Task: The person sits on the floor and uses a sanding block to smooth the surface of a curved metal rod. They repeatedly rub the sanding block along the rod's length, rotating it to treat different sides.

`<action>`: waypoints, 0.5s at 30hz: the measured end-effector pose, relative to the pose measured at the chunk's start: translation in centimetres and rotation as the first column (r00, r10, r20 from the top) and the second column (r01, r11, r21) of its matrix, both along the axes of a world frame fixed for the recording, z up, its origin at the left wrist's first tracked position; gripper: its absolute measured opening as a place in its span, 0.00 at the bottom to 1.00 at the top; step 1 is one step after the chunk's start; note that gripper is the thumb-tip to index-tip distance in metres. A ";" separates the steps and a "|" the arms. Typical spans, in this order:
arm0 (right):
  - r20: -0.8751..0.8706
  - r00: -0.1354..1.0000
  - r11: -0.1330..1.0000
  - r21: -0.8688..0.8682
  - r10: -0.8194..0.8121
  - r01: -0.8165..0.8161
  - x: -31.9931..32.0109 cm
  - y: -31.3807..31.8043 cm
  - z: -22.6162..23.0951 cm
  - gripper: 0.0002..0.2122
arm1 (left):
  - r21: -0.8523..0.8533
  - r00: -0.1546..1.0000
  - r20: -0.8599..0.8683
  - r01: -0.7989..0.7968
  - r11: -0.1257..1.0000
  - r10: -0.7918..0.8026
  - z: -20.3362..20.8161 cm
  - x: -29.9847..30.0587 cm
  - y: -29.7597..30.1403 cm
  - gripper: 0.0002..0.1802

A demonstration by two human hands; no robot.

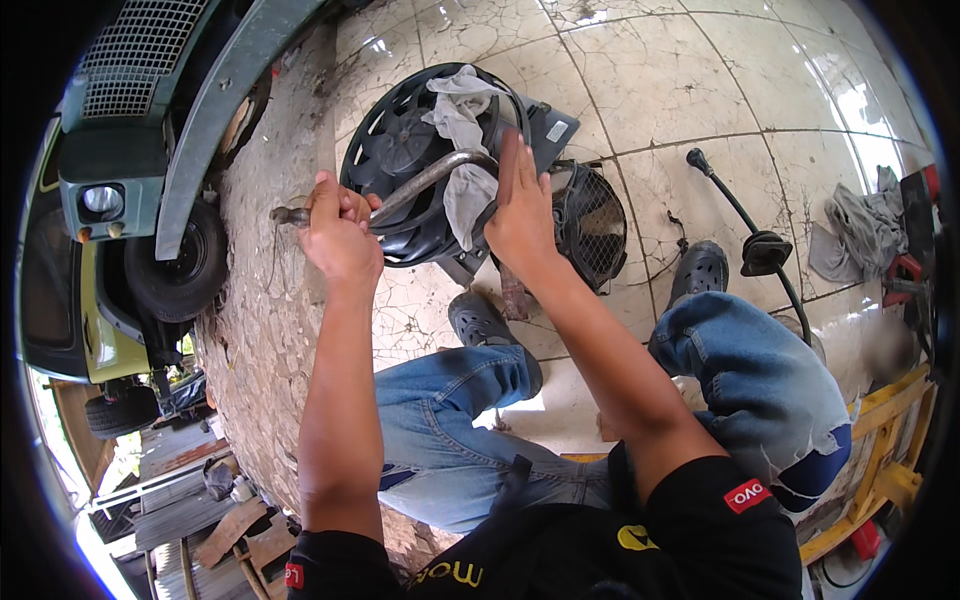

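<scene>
My left hand (pixel 342 232) is closed around one end of a bent metal bar (pixel 425 180), whose knobbed tip pokes out to the left of the fist. The bar slants up to the right and curves near my right hand (pixel 525 225). Between the fingers and thumb of that hand is a flat brown strip (pixel 509 165), which looks like sandpaper, at the bar's curved end. Below the bar lies a black round fan (pixel 405 140) in a shroud, with a grey rag (pixel 462 105) draped over it. The bar's far end is hidden behind my right hand.
Right of the fan lies a smaller fan with a wire guard (pixel 595 225). A gear lever with a rubber boot (pixel 765 252) lies on the tiles, near a grey cloth (pixel 862 235). A vehicle front (pixel 115 180) stands left, a yellow wooden frame (pixel 870 480) lower right.
</scene>
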State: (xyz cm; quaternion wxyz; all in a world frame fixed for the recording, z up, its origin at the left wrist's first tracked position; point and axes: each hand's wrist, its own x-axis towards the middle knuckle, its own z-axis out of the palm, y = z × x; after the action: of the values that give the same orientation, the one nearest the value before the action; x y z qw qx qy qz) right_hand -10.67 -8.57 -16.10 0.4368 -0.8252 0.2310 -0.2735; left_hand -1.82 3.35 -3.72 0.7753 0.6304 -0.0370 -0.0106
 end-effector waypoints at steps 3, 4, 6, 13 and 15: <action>0.045 0.998 0.995 -0.101 0.031 -0.027 -0.4 1.3 0.7 0.40 | 0.012 1.000 0.013 -0.009 1.000 0.009 -0.4 0.0 0.3 0.23; 0.060 0.996 0.987 -0.149 0.072 -0.063 0.0 1.3 0.8 0.41 | 0.010 0.999 0.035 0.001 1.000 -0.002 -0.2 0.1 -0.3 0.23; 0.034 0.993 0.994 -0.031 0.110 -0.109 0.1 1.1 0.4 0.42 | 0.034 0.999 0.020 -0.046 0.998 0.045 0.0 -0.6 -0.9 0.23; 0.153 0.981 0.988 -0.117 0.115 -0.098 0.5 1.0 -0.3 0.41 | 0.028 0.999 0.038 -0.039 0.999 0.038 0.1 -0.4 -0.9 0.23; 0.112 0.987 0.993 -0.017 0.115 -0.114 0.5 1.0 -0.1 0.40 | 0.049 0.997 0.001 -0.075 0.996 0.075 0.1 -0.8 -0.9 0.23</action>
State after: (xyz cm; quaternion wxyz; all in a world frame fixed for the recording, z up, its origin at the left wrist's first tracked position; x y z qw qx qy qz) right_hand -10.15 -7.62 -16.19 0.4598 -0.8227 0.1565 -0.2954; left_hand -2.61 2.44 -3.66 0.7596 0.6500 -0.0129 0.0175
